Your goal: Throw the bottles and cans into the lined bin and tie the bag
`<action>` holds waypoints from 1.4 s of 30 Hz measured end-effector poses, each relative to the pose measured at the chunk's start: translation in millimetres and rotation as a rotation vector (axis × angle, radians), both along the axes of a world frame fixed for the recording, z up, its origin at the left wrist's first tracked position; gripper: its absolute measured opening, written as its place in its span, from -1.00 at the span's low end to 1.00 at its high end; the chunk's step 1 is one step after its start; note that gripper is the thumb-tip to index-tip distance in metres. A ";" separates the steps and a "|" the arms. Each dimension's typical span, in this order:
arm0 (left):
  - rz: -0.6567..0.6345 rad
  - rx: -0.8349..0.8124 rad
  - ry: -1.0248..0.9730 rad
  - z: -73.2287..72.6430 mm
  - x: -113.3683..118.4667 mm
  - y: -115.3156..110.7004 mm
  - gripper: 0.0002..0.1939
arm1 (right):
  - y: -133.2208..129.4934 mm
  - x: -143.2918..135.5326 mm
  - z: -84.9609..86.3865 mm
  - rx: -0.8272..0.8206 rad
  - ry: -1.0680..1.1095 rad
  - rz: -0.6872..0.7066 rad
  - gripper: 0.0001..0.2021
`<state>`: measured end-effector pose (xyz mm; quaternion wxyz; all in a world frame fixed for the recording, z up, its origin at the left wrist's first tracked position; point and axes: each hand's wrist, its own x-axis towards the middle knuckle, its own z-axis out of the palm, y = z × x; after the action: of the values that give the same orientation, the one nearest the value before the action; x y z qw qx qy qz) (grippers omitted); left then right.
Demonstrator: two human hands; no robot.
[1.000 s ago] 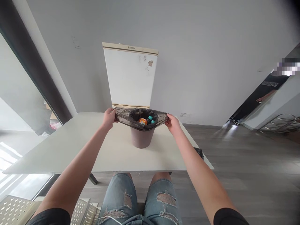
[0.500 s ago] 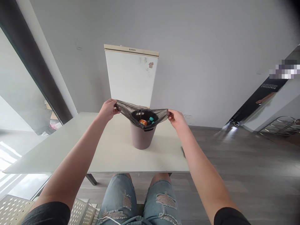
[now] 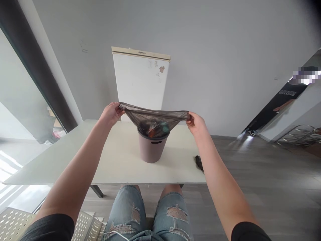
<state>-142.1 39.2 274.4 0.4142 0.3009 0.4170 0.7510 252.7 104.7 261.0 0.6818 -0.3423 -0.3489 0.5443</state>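
Note:
A mauve bin [image 3: 152, 150] with a dark rim stands upright on the pale table. Out of its mouth rises a thin black plastic bag [image 3: 155, 117], stretched wide between my hands. My left hand [image 3: 111, 113] pinches the bag's left corner, above and left of the bin. At the right corner, my right hand [image 3: 196, 122] grips the bag's edge. Orange and teal items show dimly through the plastic, low in the bag at the bin's rim.
The pale table [image 3: 120, 170] reaches my knees, and a crumpled black bag [image 3: 199, 163] lies near its right end. Behind it stands a white fridge [image 3: 140, 80]. A person in black [image 3: 278, 103] is at the far right. Perforated beige baskets [image 3: 85, 226] are at lower left.
Both hands have moved apart and slightly up, pulling the bag off the bin's rim. Its mouth is now drawn flat, and the items inside are seen only through plastic.

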 end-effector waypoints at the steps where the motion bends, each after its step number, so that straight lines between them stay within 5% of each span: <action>1: 0.012 0.033 0.028 -0.2 0.4 -0.4 -0.79 | -0.5 1.7 -1.1 0.022 0.002 -0.016 -0.83; 5: 0.070 0.120 0.155 -8.4 -4.0 -1.0 -0.80 | -6.5 9.9 -10.5 0.157 0.023 -0.051 -0.83; 11: 0.119 0.043 0.252 -26.6 -18.7 0.9 -0.77 | -6.3 23.2 -39.4 0.059 -0.069 -0.165 -0.82; 15: 0.155 0.090 0.181 -42.9 -37.2 -0.7 -0.78 | -2.1 40.7 -68.6 0.084 -0.097 -0.259 -0.83; 18: 0.173 0.127 0.102 -69.2 -46.5 -1.6 -0.71 | -3.4 49.1 -102.0 0.015 -0.094 -0.282 -0.77; 23: -0.191 0.054 0.248 -130.8 -23.6 3.6 -0.36 | -16.0 29.7 -153.3 -0.050 -0.246 0.045 -0.47; 26: -0.397 0.007 0.335 -145.5 4.1 10.6 -0.29 | -21.0 8.0 -151.0 0.036 -0.301 0.285 -0.40; 30: -0.338 0.196 0.293 -113.8 33.2 16.8 -0.40 | -21.2 -10.6 -108.9 0.193 -0.326 0.241 -0.40; 34: -0.158 0.367 0.150 -61.8 51.5 10.3 -0.57 | -27.0 -21.5 -67.8 0.344 -0.286 0.158 -0.75; 37: -0.122 0.391 0.051 -40.0 61.8 -0.2 -0.55 | -36.6 -31.9 -56.5 0.428 -0.092 0.244 -0.62; 42: -0.168 0.289 0.014 -24.7 77.1 -12.5 -0.56 | -40.1 -46.8 -45.3 0.259 0.062 0.256 -0.68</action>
<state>-64.9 26.7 249.7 0.4251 0.3964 0.2805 0.7638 205.9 64.6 215.6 0.6558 -0.1876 -0.4356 0.5874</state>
